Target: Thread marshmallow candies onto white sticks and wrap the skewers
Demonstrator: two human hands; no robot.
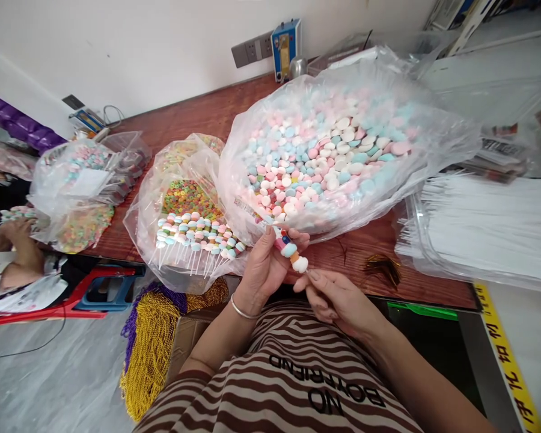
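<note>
My left hand [267, 264], with a bangle at the wrist, holds a row of threaded coloured pieces [291, 248] in its fingers, in front of the big bag. White, orange, pale blue and dark blue pieces show along it. The fingers of my right hand [331, 294] are pinched at the white end piece; a stick there is too small to make out. Just beyond lies an open clear bag of pink, white and blue sweets [329, 162]. Left of it, finished-looking sweet sticks [198, 234] lie on a bag of small coloured rings [189, 197].
White sticks [491, 222] fill a bag at the right of the red-brown table [171, 123]. Gold ties [382, 269] lie near its front edge. Gold bead strings [148, 355] hang below left. Another person's hand [20, 231] is at far left.
</note>
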